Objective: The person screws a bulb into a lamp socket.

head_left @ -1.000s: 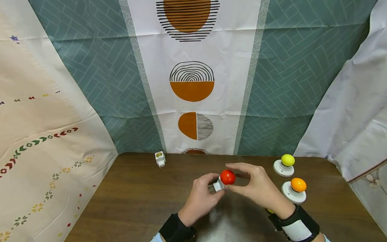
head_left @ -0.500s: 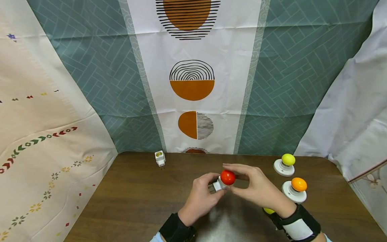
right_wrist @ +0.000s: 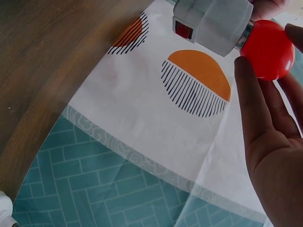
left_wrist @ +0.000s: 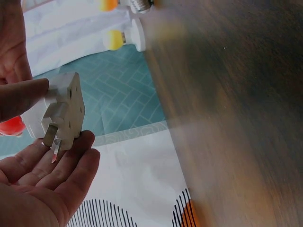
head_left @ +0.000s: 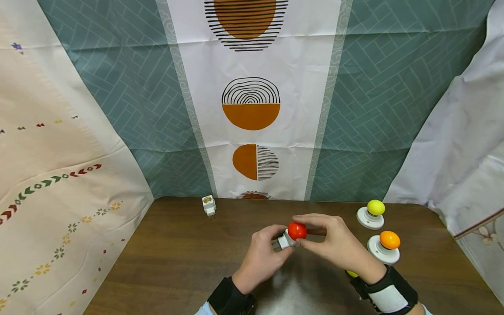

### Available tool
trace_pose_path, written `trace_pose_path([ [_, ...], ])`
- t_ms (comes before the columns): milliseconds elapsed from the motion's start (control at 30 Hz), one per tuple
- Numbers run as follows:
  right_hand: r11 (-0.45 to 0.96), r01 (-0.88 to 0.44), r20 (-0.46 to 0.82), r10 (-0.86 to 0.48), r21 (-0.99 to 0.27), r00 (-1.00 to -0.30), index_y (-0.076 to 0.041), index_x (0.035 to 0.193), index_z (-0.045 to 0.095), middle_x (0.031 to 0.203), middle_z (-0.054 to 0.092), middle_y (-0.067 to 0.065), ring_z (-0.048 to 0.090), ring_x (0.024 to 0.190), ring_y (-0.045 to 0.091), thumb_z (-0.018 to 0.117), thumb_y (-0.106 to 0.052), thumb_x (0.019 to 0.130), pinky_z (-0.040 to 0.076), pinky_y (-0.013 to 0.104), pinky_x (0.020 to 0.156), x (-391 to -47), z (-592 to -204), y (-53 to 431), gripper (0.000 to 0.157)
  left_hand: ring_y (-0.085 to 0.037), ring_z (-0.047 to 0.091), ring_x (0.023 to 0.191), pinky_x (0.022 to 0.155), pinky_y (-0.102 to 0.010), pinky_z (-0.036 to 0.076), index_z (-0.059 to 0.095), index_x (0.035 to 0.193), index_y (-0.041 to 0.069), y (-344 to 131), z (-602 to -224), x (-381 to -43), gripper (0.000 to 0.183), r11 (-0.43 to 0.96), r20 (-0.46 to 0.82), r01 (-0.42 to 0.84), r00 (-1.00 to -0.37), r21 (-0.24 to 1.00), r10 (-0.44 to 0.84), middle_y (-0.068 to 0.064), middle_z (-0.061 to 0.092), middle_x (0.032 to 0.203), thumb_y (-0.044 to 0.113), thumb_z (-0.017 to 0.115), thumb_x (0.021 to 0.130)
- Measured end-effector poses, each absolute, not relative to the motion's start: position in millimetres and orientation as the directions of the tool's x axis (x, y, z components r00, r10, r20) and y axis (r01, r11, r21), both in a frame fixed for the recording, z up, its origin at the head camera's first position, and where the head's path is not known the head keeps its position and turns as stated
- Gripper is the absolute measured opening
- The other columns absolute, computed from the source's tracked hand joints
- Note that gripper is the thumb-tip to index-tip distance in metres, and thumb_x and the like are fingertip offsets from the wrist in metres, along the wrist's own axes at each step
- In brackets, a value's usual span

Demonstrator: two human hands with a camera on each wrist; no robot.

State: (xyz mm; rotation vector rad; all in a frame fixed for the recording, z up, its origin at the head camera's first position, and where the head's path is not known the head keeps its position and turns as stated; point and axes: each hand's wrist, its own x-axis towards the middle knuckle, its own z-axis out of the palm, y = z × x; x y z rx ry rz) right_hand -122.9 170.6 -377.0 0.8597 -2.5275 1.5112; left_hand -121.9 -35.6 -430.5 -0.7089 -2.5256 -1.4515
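My left hand (head_left: 264,256) grips a white plug-in bulb socket (left_wrist: 66,106) between thumb and fingers, above the table. Its two metal prongs (left_wrist: 50,135) point away from the bulb, and a small red switch (right_wrist: 183,30) shows on its side in the right wrist view. At the socket's mouth sits a red round bulb (head_left: 297,230), with a strip of its metal base (right_wrist: 245,35) visible. My right hand (head_left: 332,240) pinches this bulb, thumb on one side and fingertips on the other.
Another white plug-in socket (head_left: 209,205) lies at the table's back left. At the right stand white round holders with a yellow-green bulb (head_left: 376,208) and an orange bulb (head_left: 390,239). A further yellow bulb (head_left: 351,274) is mostly hidden by my right wrist. Patterned cloth (head_left: 354,109) hangs behind the table (head_left: 177,262).
My right thumb slid slightly off the red bulb half a second ago and now lies against it again. The left hand and socket have stayed nearly still.
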Motion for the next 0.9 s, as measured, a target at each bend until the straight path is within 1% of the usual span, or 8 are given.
trace_pose_path([
  [133, 0.361, -0.492, 0.347, -0.397, -0.792, -0.850, -0.028, 0.115, 0.063, 0.113, 0.060, -0.006, 0.061, 0.091, 0.010, 0.077, -0.025, 0.075, 0.050, 0.031, 0.073, -121.6, -376.2, 168.7, 0.042, -0.003, 0.055, 0.088, 0.076, -0.024, 0.046, 0.060, 0.111, 0.021, -36.2, -429.1, -121.0, 0.035, 0.423, 0.345, 0.465, -0.878, 0.778, 0.330, 0.014, 0.058, 0.101, 0.023, 0.073, 0.078],
  [233, 0.372, -0.487, 0.353, -0.373, -0.790, -0.858, -0.029, 0.112, 0.063, 0.111, 0.061, -0.008, 0.062, 0.089, 0.009, 0.078, -0.027, 0.073, 0.050, 0.031, 0.072, -121.0, -375.3, 167.0, 0.042, -0.003, 0.055, 0.087, 0.074, -0.022, 0.046, 0.060, 0.111, 0.020, -36.8, -428.2, -120.2, 0.035, 0.423, 0.352, 0.469, -0.877, 0.775, 0.329, 0.014, 0.058, 0.101, 0.023, 0.073, 0.078],
  [333, 0.387, -0.480, 0.357, -0.350, -0.787, -0.866, -0.029, 0.110, 0.064, 0.108, 0.061, -0.011, 0.062, 0.087, 0.009, 0.079, -0.029, 0.072, 0.050, 0.031, 0.071, -120.1, -374.6, 165.4, 0.041, -0.003, 0.055, 0.087, 0.073, -0.022, 0.046, 0.060, 0.110, 0.021, -37.5, -427.7, -119.1, 0.035, 0.423, 0.355, 0.471, -0.876, 0.774, 0.326, 0.014, 0.058, 0.100, 0.023, 0.073, 0.078],
  [567, 0.403, -0.466, 0.356, -0.320, -0.788, -0.878, -0.030, 0.107, 0.065, 0.104, 0.062, -0.012, 0.062, 0.085, 0.008, 0.080, -0.035, 0.069, 0.051, 0.032, 0.070, -117.0, -371.4, 163.2, 0.041, -0.003, 0.055, 0.087, 0.074, -0.023, 0.046, 0.060, 0.110, 0.021, -37.7, -426.6, -117.8, 0.034, 0.429, 0.349, 0.467, -0.878, 0.773, 0.327, 0.014, 0.058, 0.101, 0.023, 0.073, 0.078],
  [700, 0.401, -0.465, 0.354, -0.322, -0.789, -0.878, -0.030, 0.109, 0.064, 0.109, 0.061, -0.011, 0.061, 0.089, 0.009, 0.081, -0.035, 0.068, 0.050, 0.031, 0.073, -116.9, -370.4, 163.9, 0.045, -0.003, 0.055, 0.087, 0.075, -0.023, 0.046, 0.060, 0.110, 0.021, -37.7, -426.5, -117.5, 0.034, 0.429, 0.351, 0.467, -0.878, 0.773, 0.324, 0.014, 0.057, 0.101, 0.023, 0.073, 0.078],
  [900, 0.400, -0.462, 0.318, -0.377, -0.791, -0.870, -0.030, 0.121, 0.058, 0.121, 0.055, -0.012, 0.058, 0.100, 0.008, 0.083, -0.030, 0.066, 0.047, 0.032, 0.081, -117.4, -370.2, 167.7, 0.060, -0.002, 0.055, 0.087, 0.075, -0.023, 0.046, 0.060, 0.109, 0.021, -37.7, -426.4, -117.1, 0.033, 0.427, 0.371, 0.482, -0.872, 0.765, 0.320, 0.014, 0.058, 0.099, 0.028, 0.073, 0.079],
])
